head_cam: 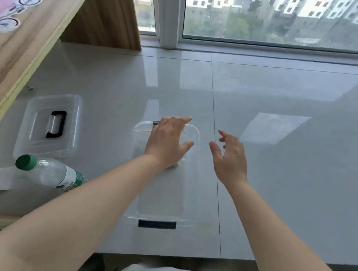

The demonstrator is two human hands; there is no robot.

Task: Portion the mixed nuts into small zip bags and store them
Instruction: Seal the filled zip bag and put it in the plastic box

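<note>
Left hand (pixel 168 142): fingers are being held straight and spread, gripping nothing, over the far end of the clear storage box (pixel 161 201).
Right hand (pixel 231 157): fingers are being held loosely open, empty, just right of the box.
Storage box: is lying open on the grey counter (pixel 282 171), centre.
Lid (pixel 48 125): is lying apart, left of the box.
Bottle (pixel 50 172): is lying on its side near the lid.
</note>
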